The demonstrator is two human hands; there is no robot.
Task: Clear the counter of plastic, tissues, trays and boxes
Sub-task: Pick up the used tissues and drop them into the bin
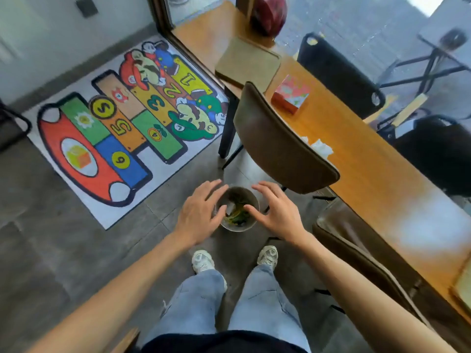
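Both hands spread over a small round bin (239,208) on the floor: left hand (201,212) and right hand (274,212) flanking its rim, fingers relaxed and apart, gripping nothing. Scraps inside the bin. Farther off, on the wooden counter (369,174): crumpled tissues (319,146), a patterned box (290,94), a tray (248,63).

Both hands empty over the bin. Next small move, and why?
Probably turn right and reach for the crumpled tissues on the counter. Both the left hand and right hand hover open over the bin, holding nothing, while tissues remain.
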